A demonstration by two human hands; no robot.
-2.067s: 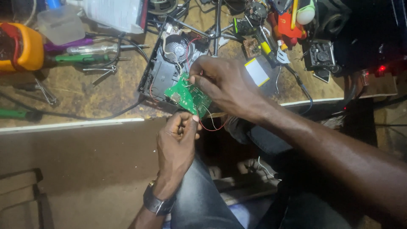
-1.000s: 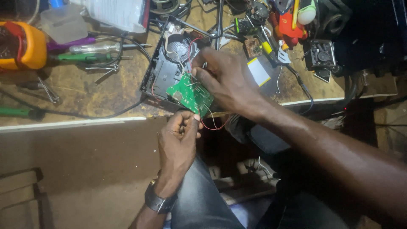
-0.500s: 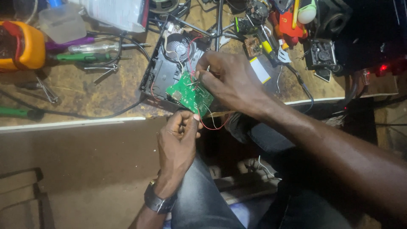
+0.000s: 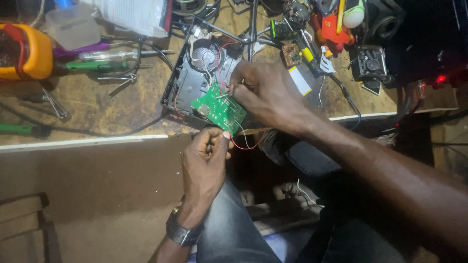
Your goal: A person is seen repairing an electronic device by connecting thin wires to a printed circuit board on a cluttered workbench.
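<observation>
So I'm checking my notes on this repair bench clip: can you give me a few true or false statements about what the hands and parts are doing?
1. The green circuit board lies at the bench edge, by the open black casing. True.
2. The right hand rests on the yellow multimeter. False: it works at the board; the multimeter lies far left.
3. The left hand is below the board's lower corner. True.
4. The wires at the board are blue. False: the red wires loop below it.

matt green circuit board (image 4: 219, 108) with shiny solder points; black matt plastic casing (image 4: 192, 80); worn, scratched wooden bench (image 4: 112, 109); glossy orange plastic meter (image 4: 29, 51); bright metal tweezers (image 4: 117, 83); denim cloth trousers (image 4: 234, 229).
</observation>
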